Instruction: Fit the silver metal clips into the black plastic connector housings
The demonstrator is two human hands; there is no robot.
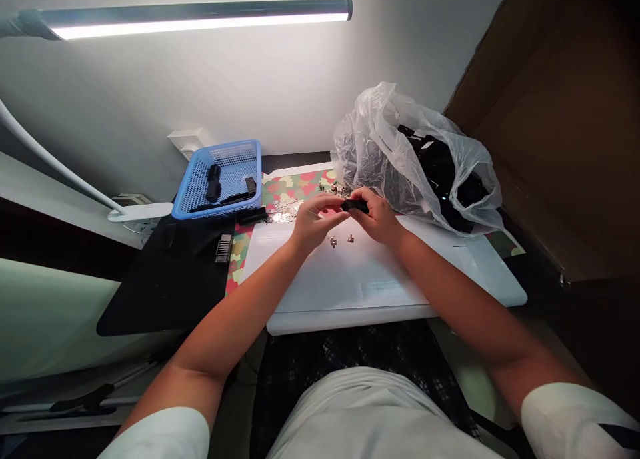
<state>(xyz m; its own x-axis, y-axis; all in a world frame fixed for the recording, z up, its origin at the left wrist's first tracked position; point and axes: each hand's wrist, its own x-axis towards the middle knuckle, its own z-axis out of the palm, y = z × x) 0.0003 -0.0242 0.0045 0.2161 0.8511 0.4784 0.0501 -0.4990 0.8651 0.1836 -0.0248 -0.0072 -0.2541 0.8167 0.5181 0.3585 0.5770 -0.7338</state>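
A small black plastic part (356, 206) is gripped in my right hand (377, 216), above the far side of the white board (370, 272). My left hand (317, 222) meets it from the left, its thumb and fingers closed near the part's left end; whatever is between those fingertips is too small to make out. On the board below my hands lie two small shiny metal pieces, one metal piece (333, 242) to the left and another metal piece (351, 238) to the right. Behind my hands is a pile of small metal pieces (340, 188).
At the left stands a blue basket (220, 150) with black parts in it. A clear plastic bag (370, 139) full of black parts sits at the back right. Flat metal pieces (285, 211) are spread on the patterned mat (275, 187). A lamp (200, 16) hangs above.
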